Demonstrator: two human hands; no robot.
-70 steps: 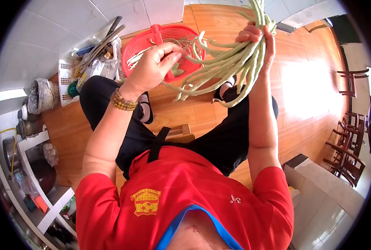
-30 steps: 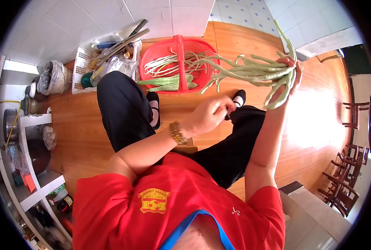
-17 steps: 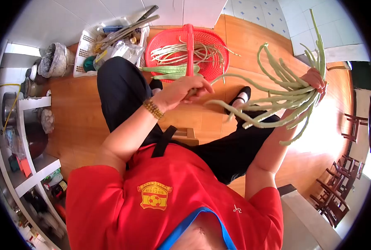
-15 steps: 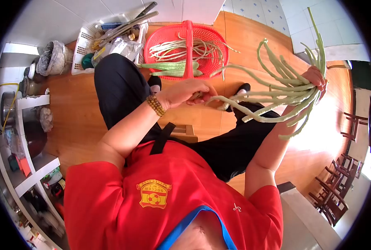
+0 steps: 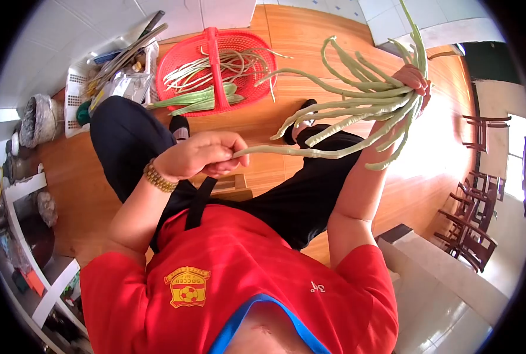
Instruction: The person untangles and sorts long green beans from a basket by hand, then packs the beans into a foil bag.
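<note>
My right hand [image 5: 415, 82] is closed round a bunch of long pale-green string beans [image 5: 387, 101], held up at the right of the head view. The beans fan out to the left, and some stick up above the fist. My left hand [image 5: 201, 154], with a beaded bracelet at the wrist, pinches the thin tip of one of these beans. That bean stretches almost straight between the two hands, above my lap.
On the wooden floor ahead stands a red plastic basket [image 5: 174, 56] holding thin long beans [image 5: 239, 60] and long green ridged vegetables [image 5: 207, 98]. Left of it is a cluttered white crate [image 5: 73, 97]. Shelves [image 5: 53, 292] line the left; wooden chairs [image 5: 472, 239] stand far right.
My left hand has closed on a bean's tip and pulled it leftward, so that bean lies straighter. My right hand still holds the bunch. The whole view has shifted a little.
</note>
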